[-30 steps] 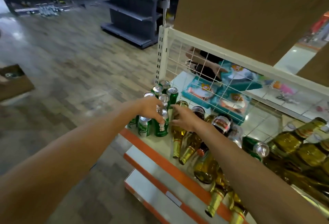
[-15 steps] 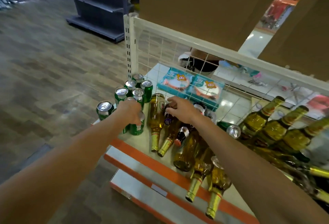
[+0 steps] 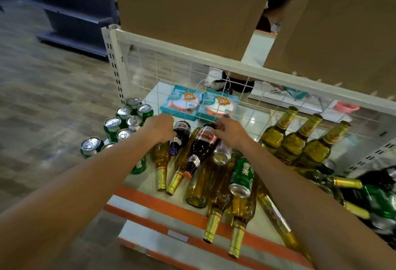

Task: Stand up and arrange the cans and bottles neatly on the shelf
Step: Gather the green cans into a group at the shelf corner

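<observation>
Your left hand [image 3: 160, 129] is off the cans [image 3: 124, 117] now and curls round the small dark bottle [image 3: 180, 134]. Your right hand [image 3: 232, 133] grips the big dark bottle [image 3: 203, 143]. Both bottles lie on the shelf [image 3: 145, 184], likely next to stand. Room looks open by the wire back [image 3: 192, 81]; the orange edge [image 3: 171, 204] is close in front.

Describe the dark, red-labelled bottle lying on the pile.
The dark bottle looks like glossy near-black glass, with a red-and-white label, a neck band and an orange cap. It lies tilted on amber bottles, neck toward the shelf front. The right grip holds its base end, and a silver can lies against it.
</observation>
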Demonstrator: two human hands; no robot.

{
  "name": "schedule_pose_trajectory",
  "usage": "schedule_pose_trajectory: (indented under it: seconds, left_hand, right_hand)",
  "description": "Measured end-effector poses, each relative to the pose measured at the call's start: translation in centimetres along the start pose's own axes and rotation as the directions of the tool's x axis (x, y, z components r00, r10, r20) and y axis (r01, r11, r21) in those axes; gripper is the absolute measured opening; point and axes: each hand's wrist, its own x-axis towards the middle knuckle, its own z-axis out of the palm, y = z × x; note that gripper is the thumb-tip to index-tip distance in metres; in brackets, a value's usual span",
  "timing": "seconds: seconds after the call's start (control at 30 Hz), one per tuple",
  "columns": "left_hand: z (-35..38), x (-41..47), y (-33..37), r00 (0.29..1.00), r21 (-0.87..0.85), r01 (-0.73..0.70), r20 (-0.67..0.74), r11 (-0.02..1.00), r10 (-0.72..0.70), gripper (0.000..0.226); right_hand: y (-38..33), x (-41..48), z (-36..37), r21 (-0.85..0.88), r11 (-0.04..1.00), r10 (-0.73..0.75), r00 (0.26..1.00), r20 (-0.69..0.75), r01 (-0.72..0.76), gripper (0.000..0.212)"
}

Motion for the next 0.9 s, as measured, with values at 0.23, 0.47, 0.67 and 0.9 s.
schedule_pose_trajectory:
  seconds: [0.23, 0.47, 0.67, 0.9]
  left_hand:
    - [-0.4, 2.0, 4.7, 0.993, -0.056, -0.117, 0.011, 0.992, 0.118, 0.029]
    - [-0.7, 3.1, 11.6, 0.961, -0.086, -0.274, 0.022, 0.958, 0.277, 0.025]
    - [-0.2, 2.5, 16.3, 0.917, -0.053, -0.394, 0.036, 0.917, 0.396, 0.030]
    - [0.2, 1.2, 15.1, 0.896, -0.064, -0.442, 0.004, 0.895, 0.444, 0.030]
  right_hand:
    - [3.0, -1.2, -2.0, 0.012, 0.995, 0.098, 0.995, -0.021, -0.098, 0.041]
    - [7.2, -4.7, -4.2, -0.028, 0.970, 0.241, 0.971, 0.006, -0.240, 0.041]
    - [7.9, -7.7, -3.4, -0.076, 0.921, 0.386, 0.920, 0.065, -0.381, 0.035]
    - [4.8, -7.7, -0.1, -0.151, 0.866, 0.495, 0.860, 0.122, -0.477, 0.049]
